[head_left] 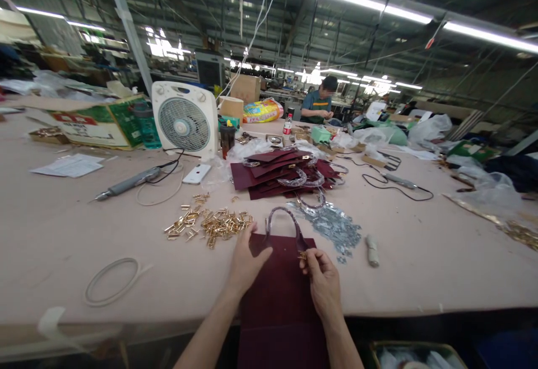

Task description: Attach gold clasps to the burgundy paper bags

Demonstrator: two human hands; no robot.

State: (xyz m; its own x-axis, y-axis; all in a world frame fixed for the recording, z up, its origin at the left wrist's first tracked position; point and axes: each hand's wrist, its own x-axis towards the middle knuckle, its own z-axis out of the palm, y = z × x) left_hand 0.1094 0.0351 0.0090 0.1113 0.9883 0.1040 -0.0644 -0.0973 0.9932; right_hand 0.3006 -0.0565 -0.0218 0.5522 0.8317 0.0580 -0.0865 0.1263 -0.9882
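A dark maroon bag panel (279, 285) lies in front of me and hangs over the table's front edge. Its curved handle (282, 212), wrapped in clear film, stands up at the far end. My left hand (244, 259) rests at the panel's upper left corner, thumb and fingers spread apart. Near the handle's right base, my right hand (323, 279) pinches a small gold metal fitting (302, 255) between thumb and finger. Beyond my left hand lies a pile of gold fittings (225, 224). Flat silver metal plates (334, 229) are heaped beyond my right hand.
Stacked maroon panels with handles (277, 173) lie farther back. A grey electric screwdriver (128, 184), a phone (196, 174) and a box fan (185, 119) are at left. A rolled cloth-like bundle (372, 250) and another screwdriver (401, 181) lie right. A person (317, 102) works across the table.
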